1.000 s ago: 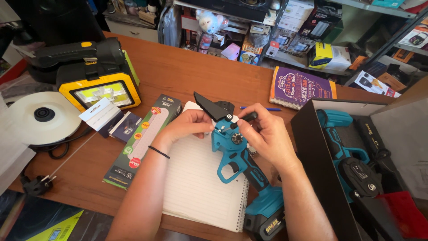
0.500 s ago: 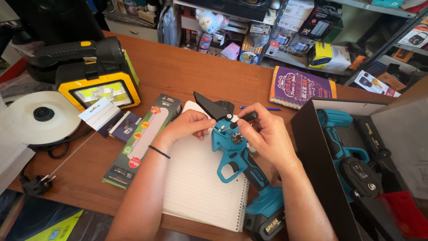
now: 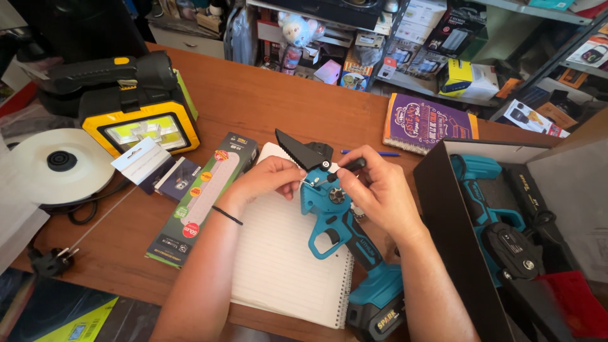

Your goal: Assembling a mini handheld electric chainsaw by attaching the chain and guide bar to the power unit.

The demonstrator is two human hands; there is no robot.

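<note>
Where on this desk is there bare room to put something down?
Bare wood lies beyond the notepad, between the yellow work light and the purple book. A smaller patch sits left of the long box. Around both hands and the teal cutter it is crowded.

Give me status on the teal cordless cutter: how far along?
Done: cutter lies out on the notepad, battery fitted. In hand: left hand pinches a thin wire at its head; right hand works a small black-handled tool there. Left: hard to tell; both hands are at the head.
</note>
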